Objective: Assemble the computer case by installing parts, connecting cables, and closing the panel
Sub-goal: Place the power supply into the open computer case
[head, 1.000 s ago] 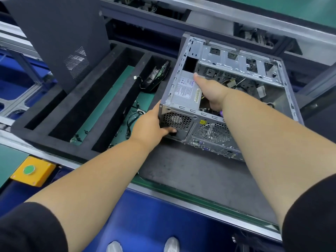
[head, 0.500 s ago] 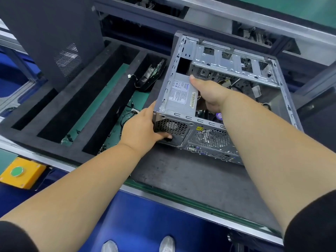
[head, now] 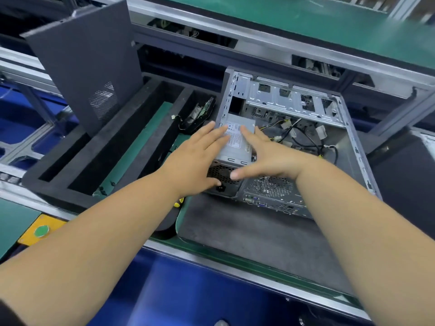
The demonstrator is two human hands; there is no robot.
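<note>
The power supply (head: 237, 142) is seated in the near-left corner of the open computer case (head: 348, 161) and is flanked by the left hand (head: 195, 163) and right hand (head: 268, 158) (fingers straight, nothing gripped), presumably to press it home.

PSU (head: 237, 142) in case (head: 350, 147), left corner
</note>
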